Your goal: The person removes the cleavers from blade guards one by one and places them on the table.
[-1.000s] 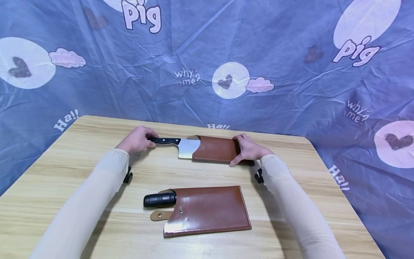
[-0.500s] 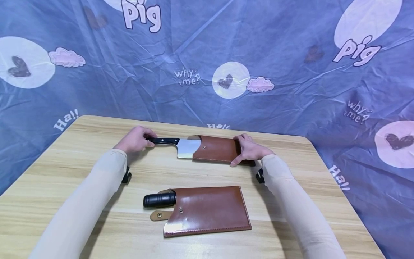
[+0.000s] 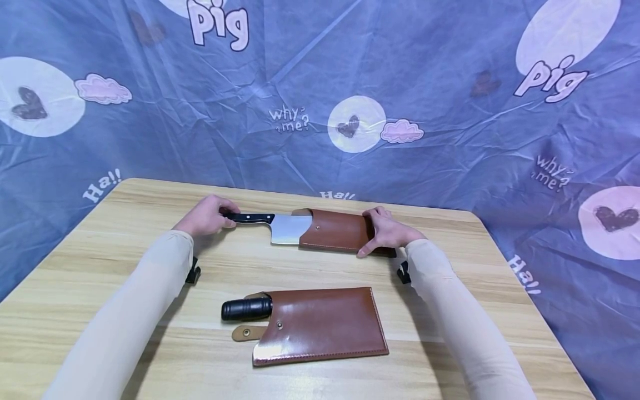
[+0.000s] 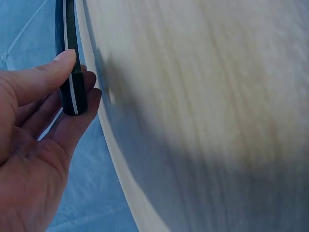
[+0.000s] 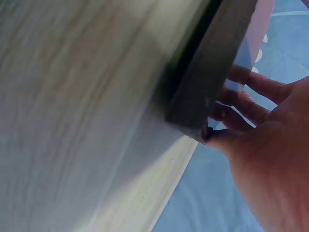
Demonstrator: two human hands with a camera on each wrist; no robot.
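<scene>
My left hand [image 3: 206,215] grips the end of a cleaver's black riveted handle [image 3: 254,218]; in the left wrist view the thumb lies on one side of that handle [image 4: 71,72] and curled fingers on the other. The cleaver's shiny blade [image 3: 290,229] is partly bare, its front part hidden inside a brown leather sheath [image 3: 334,231]. At the sheath's closed right end, my right hand [image 3: 389,230] holds it with thumb and fingers spread over opposite edges. From the right wrist, the sheath's end [image 5: 207,82] looks dark and slightly raised off the table.
Closer to me lies a second brown sheath [image 3: 327,325] with a black ribbed handle [image 3: 245,309] sticking out and a tan snap strap [image 3: 248,333] loose beside it. Behind the wooden table [image 3: 150,205] hangs a blue printed cloth [image 3: 300,66].
The left hand and the cleaver have shifted slightly left, while the right hand and its sheath have edged right. More of the blade shows. The nearer sheath stays put.
</scene>
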